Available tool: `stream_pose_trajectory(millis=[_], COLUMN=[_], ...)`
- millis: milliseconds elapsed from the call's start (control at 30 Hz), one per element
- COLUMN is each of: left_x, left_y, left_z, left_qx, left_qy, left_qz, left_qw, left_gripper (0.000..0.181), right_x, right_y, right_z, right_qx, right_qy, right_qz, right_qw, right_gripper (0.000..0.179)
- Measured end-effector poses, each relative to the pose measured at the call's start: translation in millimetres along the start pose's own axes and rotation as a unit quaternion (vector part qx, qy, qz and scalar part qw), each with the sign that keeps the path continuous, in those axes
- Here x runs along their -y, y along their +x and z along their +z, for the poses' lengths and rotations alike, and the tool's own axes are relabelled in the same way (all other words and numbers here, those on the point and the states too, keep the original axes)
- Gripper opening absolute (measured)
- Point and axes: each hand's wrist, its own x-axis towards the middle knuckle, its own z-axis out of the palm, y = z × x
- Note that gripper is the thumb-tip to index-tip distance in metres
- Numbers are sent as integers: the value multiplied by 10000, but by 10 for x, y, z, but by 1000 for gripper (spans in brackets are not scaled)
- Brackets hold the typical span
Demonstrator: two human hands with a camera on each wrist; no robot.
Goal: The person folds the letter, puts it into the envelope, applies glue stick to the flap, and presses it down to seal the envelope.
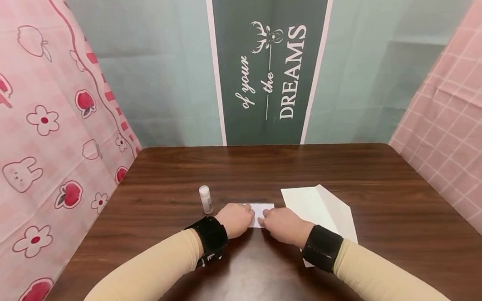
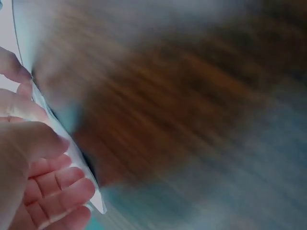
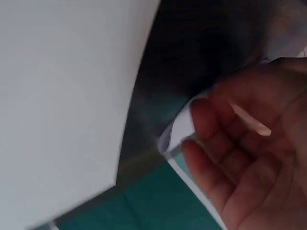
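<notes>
A small folded piece of white paper [image 1: 263,208] lies low over the table between my two hands. My left hand [image 1: 234,220] grips its left part, and in the left wrist view the thumb lies along the near side of the folded paper [image 2: 76,155] with the fingers bent beside it. From the right, my right hand [image 1: 286,225] holds the other end with curled fingers. In the right wrist view that end of the paper [image 3: 182,125] shows a rounded bend by the fingertips. The fingers hide part of the paper.
A glue stick [image 1: 205,199] with a white cap stands upright just left of my left hand. A larger creased white sheet [image 1: 330,209] lies on the brown wooden table [image 1: 242,171], partly under my right forearm. Curtains [image 1: 159,73] hang behind the table and along both sides.
</notes>
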Motion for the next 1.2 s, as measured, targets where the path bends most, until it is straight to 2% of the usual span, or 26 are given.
stream_pose_trajectory(millis=[33, 133, 267, 367, 533, 700, 900, 1033, 1200], left_x=[-2, 4, 20, 15, -5, 4, 15, 11, 10], left_y=[-5, -31, -33, 1, 43, 55, 97, 123, 150], left_z=[11, 44, 40, 29, 3, 14, 66, 80, 25], left_qx=[-15, -64, 375, 862, 1250, 1361, 1373, 1376, 1441], left_qy=[-154, -624, -894, -937, -895, -887, -892, -912, -876], left_qz=[-97, -298, -455, -610, -704, -742, -828, -878, -931], left_qw=[9998, 9976, 9942, 9900, 9856, 9839, 9830, 9824, 9813], left_gripper=[6, 9, 16, 26, 37, 43, 49, 49, 49], right_x=[4, 10, 5, 4, 6, 18, 9, -4, -18], right_y=[3, 7, 18, 32, 58, 104, 169, 189, 209], right_z=[-2, 5, 16, 29, 67, 44, -16, -24, -4], right_qx=[-6, -71, 31, 225, 379, 701, 1178, 1190, 1119], right_qy=[204, 661, 911, 1086, 1217, 1407, 1740, 1809, 1793], right_qz=[61, 190, 332, 494, 640, 764, 922, 839, 735], right_qw=[9998, 9976, 9953, 9926, 9898, 9846, 9733, 9727, 9746], right_gripper=[2, 8, 7, 19, 26, 31, 38, 40, 41])
